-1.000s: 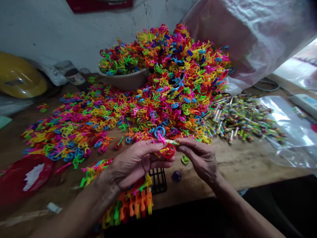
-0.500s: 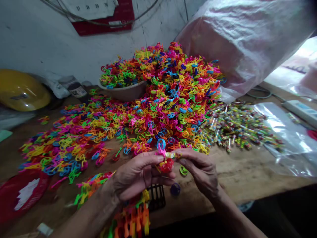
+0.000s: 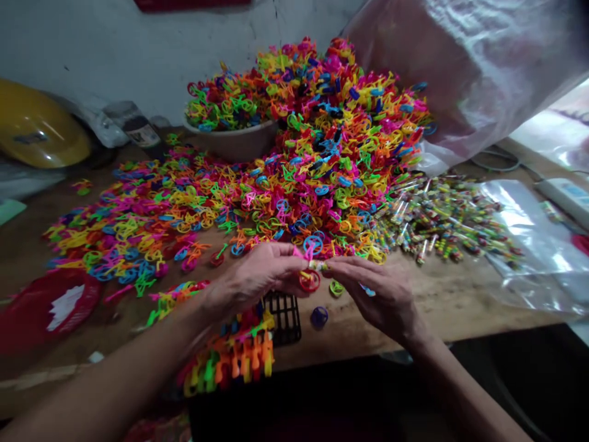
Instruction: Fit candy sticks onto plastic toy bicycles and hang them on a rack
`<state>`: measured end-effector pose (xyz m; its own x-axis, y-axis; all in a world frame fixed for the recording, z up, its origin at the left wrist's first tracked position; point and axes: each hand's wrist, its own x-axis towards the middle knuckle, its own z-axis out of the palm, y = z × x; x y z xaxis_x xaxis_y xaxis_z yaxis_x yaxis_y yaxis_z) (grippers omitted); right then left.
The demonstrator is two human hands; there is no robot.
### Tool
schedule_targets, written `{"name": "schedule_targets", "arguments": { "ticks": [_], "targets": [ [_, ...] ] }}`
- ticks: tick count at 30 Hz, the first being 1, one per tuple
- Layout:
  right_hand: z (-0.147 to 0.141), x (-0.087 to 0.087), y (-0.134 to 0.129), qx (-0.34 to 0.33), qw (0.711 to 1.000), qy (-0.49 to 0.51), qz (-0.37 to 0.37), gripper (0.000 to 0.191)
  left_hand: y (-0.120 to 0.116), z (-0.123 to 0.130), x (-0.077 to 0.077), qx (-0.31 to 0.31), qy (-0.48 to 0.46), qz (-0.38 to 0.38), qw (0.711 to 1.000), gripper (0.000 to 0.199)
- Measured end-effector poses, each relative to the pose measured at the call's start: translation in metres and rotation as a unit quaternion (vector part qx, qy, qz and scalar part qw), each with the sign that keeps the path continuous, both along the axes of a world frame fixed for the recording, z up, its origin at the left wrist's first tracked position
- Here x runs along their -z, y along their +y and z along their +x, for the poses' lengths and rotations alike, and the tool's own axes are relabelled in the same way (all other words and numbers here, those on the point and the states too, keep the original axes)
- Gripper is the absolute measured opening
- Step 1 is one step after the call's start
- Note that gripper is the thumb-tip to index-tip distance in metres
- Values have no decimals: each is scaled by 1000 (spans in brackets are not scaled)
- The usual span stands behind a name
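Note:
In front of the big pile, my left hand pinches a small plastic toy bicycle with a pink frame, a blue wheel and a red wheel. A short tube with a coloured wrapper lies across the toy. My right hand has its fingertips on the tube's right end; its thumb is mostly hidden. Below my left wrist stand rows of coloured plastic pieces beside a black grid tray. A purple wheel and a green wheel lie close by.
A heap of bright plastic parts surrounds a filled basin. To its right lie many small tubes and a clear plastic bag. A red basket and yellow helmet are at left; a large sack leans behind.
My view has tipped downward, showing more of the table's front edge. My right fingers have straightened along the tube's end, and the toy has turned so both wheels show their faces.

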<state>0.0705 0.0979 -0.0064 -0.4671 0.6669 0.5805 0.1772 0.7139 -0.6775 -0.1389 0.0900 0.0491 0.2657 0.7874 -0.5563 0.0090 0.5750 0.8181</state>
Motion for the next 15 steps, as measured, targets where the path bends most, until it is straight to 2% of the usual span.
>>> {"name": "schedule_targets", "arguments": {
  "ticks": [2, 4, 5, 7, 9, 10, 11, 13, 15],
  "targets": [
    [-6, 4, -7, 60, 997, 8, -51, 33, 6, 0, -7, 18, 70, 77, 994, 15],
    [-12, 6, -12, 72, 986, 14, -152, 26, 10, -2, -17, 80, 134, 177, 972, 11],
    [-15, 6, -14, 54, 977, 13, -205, 22, 11, -2, -22, 132, 164, 232, 950, 10],
    [-18, 9, -17, -15, 958, -5, -285, 20, 12, -3, -30, 245, 225, 335, 882, 13],
    [-20, 12, -21, -70, 948, -21, -311, 21, 11, -5, -35, 331, 271, 395, 813, 17],
    [-22, 14, -24, -85, 946, -22, -312, 20, 9, -7, -36, 352, 281, 406, 795, 18],
    [-24, 16, -27, -93, 946, -22, -311, 19, 6, -9, -37, 352, 288, 411, 790, 18],
    [-30, 21, -34, -83, 951, -12, -296, 18, -1, -16, -36, 314, 294, 421, 799, 23],
    [-40, 29, -40, -52, 962, -6, -267, 18, -12, -26, -32, 223, 319, 427, 816, 34]
  ]
}}
